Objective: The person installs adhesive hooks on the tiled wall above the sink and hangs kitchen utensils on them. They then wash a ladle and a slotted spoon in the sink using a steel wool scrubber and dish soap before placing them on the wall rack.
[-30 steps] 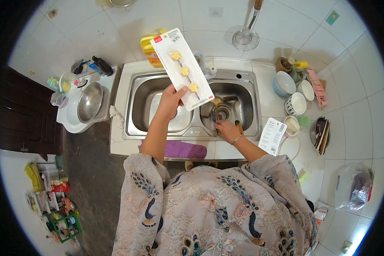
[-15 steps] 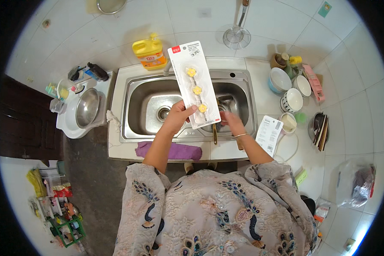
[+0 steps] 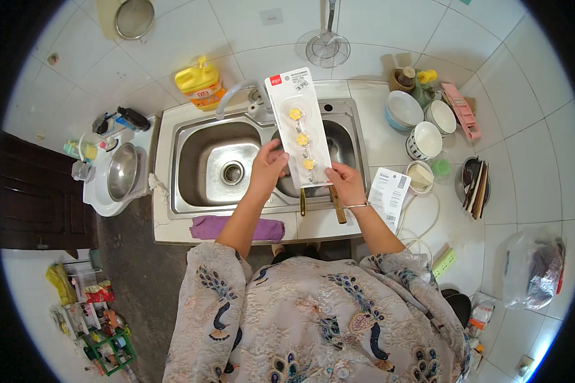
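Observation:
A white blister pack is held up over the sink, its front facing me. Three yellow flower-shaped pieces sit in a column under its transparent plastic. My right hand grips the pack's lower right corner, thumb on the front. Beside the lower left edge is my left hand, its fingers apart; whether a fingertip still touches the card I cannot tell. Behind the pack lies part of the double steel sink, where two handles stick out over the front rim.
A second white card lies on the counter to the right, near several bowls and a white cable. At the back left stand a yellow jug and the faucet. A purple cloth lies along the front edge.
My right hand has come up to the pack and taken hold of its lower right corner. My left hand has loosened its hold at the lower edge. The whole view has shifted slightly.

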A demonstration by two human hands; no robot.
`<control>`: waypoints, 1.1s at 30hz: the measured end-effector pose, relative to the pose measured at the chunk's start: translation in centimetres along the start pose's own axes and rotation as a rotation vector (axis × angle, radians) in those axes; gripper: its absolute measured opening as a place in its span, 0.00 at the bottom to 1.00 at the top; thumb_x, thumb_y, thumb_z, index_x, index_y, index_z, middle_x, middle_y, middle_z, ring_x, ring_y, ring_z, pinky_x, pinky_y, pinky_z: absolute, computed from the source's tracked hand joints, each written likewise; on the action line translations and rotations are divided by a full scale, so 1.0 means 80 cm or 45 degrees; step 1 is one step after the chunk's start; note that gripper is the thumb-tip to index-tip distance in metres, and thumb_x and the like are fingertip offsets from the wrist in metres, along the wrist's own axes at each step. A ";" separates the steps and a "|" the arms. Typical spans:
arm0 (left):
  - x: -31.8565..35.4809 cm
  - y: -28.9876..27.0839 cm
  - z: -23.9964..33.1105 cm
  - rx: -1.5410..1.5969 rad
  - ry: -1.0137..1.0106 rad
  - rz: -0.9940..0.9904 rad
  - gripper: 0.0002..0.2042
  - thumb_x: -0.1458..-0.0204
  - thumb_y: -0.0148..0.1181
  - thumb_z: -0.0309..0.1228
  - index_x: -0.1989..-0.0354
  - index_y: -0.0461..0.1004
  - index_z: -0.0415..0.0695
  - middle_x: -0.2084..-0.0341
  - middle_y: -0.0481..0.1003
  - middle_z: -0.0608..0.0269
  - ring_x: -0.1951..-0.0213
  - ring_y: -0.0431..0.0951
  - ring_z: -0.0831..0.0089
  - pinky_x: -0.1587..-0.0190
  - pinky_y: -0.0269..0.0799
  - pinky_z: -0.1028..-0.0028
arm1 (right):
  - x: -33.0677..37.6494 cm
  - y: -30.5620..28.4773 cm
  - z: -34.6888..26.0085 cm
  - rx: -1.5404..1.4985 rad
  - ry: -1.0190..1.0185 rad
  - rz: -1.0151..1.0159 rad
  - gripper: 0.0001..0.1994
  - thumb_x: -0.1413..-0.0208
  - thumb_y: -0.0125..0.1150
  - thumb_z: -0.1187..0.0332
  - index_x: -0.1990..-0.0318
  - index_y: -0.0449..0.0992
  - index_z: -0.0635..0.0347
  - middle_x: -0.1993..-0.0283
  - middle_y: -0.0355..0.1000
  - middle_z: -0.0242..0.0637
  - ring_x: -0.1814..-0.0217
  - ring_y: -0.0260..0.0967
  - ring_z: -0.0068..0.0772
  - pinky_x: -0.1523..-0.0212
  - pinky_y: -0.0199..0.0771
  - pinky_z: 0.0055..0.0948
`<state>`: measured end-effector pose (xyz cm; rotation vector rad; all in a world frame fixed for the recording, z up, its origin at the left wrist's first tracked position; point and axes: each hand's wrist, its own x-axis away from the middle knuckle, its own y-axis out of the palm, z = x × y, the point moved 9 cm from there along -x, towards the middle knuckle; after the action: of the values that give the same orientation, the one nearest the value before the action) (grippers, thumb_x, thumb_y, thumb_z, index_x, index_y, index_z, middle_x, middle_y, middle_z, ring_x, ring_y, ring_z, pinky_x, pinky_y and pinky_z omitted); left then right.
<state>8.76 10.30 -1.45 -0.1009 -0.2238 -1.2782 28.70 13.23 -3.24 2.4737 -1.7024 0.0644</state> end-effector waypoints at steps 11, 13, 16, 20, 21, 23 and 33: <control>-0.008 0.007 0.057 0.329 -0.043 -0.004 0.21 0.46 0.50 0.32 0.44 0.58 0.41 0.56 0.69 0.61 0.56 0.70 0.73 0.58 0.68 0.72 | 0.031 -0.022 -0.012 0.138 -0.177 0.178 0.12 0.46 0.56 0.71 0.56 0.74 0.66 0.69 0.72 0.29 0.70 0.64 0.14 0.70 0.65 0.16; -0.003 0.008 0.071 0.441 -0.020 -0.062 0.19 0.45 0.50 0.31 0.46 0.60 0.40 0.58 0.70 0.63 0.59 0.72 0.74 0.59 0.68 0.73 | 0.037 -0.017 -0.007 0.179 -0.172 0.131 0.11 0.46 0.55 0.71 0.57 0.74 0.66 0.68 0.72 0.29 0.70 0.64 0.14 0.69 0.65 0.17; -0.004 -0.001 0.078 0.536 0.057 -0.122 0.12 0.45 0.49 0.27 0.54 0.68 0.38 0.64 0.74 0.64 0.64 0.73 0.77 0.62 0.69 0.76 | 0.043 0.002 0.016 0.271 -0.023 -0.053 0.13 0.46 0.55 0.70 0.53 0.72 0.65 0.64 0.73 0.31 0.67 0.66 0.16 0.66 0.67 0.18; 0.015 -0.020 0.099 0.362 0.239 -0.178 0.10 0.46 0.50 0.27 0.57 0.71 0.37 0.67 0.74 0.66 0.66 0.71 0.81 0.62 0.67 0.79 | 0.033 0.027 -0.080 0.062 -0.273 -0.055 0.19 0.44 0.53 0.66 0.46 0.65 0.63 0.57 0.72 0.35 0.61 0.69 0.20 0.62 0.68 0.20; 0.020 -0.023 0.101 0.276 0.284 -0.202 0.11 0.47 0.50 0.27 0.57 0.71 0.37 0.66 0.74 0.66 0.66 0.71 0.82 0.62 0.67 0.79 | 0.025 0.024 -0.106 0.028 -0.283 -0.044 0.21 0.44 0.52 0.65 0.45 0.63 0.62 0.55 0.71 0.36 0.59 0.69 0.22 0.60 0.69 0.21; 0.033 -0.022 0.103 0.170 0.253 -0.272 0.12 0.47 0.50 0.26 0.56 0.71 0.37 0.67 0.74 0.67 0.66 0.70 0.82 0.62 0.66 0.80 | 0.021 0.025 -0.157 0.075 -0.305 0.044 0.18 0.44 0.51 0.63 0.49 0.67 0.62 0.60 0.72 0.35 0.64 0.69 0.20 0.66 0.69 0.19; 0.064 -0.005 0.110 0.174 0.229 -0.568 0.12 0.47 0.51 0.26 0.55 0.70 0.38 0.69 0.73 0.67 0.66 0.70 0.82 0.61 0.66 0.79 | 0.036 0.082 -0.145 -0.425 0.132 -0.296 0.11 0.43 0.51 0.62 0.66 0.73 0.62 0.77 0.70 0.29 0.84 0.61 0.15 0.86 0.59 0.13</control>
<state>8.77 7.13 8.26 0.1912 -0.1836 -1.7008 24.12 9.81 9.13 2.3494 -1.2572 -0.1054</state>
